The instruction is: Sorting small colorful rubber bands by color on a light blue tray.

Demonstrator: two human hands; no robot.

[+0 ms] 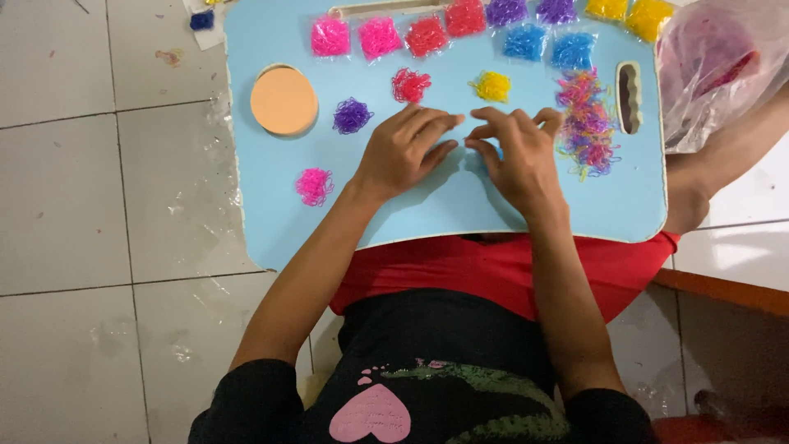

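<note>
Both hands rest on a pale blue plastic lap tray (271, 214); the left hand (407, 152) lies loosely open, the right hand (518, 152) curls its fingertips together, whether pinching anything I cannot tell. Just right of it sprawls a mixed heap of tiny soft elastic bands (587, 123), likely light, springy, best pinched. Four sorted single-colour tufts sit left and beyond; farthest, ten small filled bags.

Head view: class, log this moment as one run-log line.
left hand: flat on blue lap tray | right hand: fingertips beside mixed rubber-band pile | sorted piles: purple, red, yellow, pink
</note>
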